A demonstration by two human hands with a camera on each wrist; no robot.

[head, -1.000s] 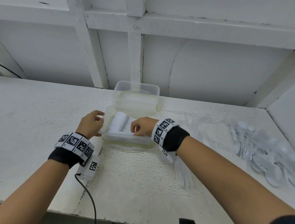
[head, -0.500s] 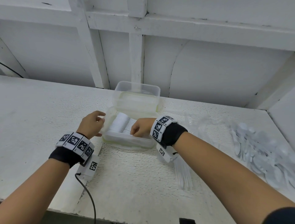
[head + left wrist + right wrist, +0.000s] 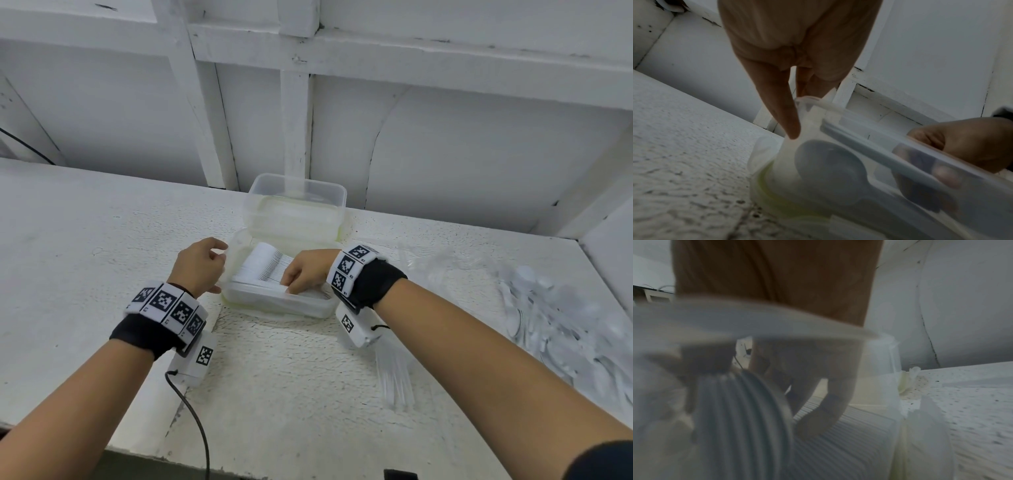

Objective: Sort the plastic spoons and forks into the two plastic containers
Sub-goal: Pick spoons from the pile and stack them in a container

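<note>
Fingers point(image 3: 291, 279) of the right hand point(image 3: 306, 270) curl onto the stacked forks point(image 3: 265, 265) inside the near container point(image 3: 274, 305); the left hand point(image 3: 198, 265) grips its rim. Light, stiff and slippery, the forks probably handle best pinched by the handles.

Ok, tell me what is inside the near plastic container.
The near container holds a packed row of white plastic cutlery; through its wall the left wrist view shows spoon bowls. The right hand covers the row's right end, so anything beneath it is hidden.
</note>
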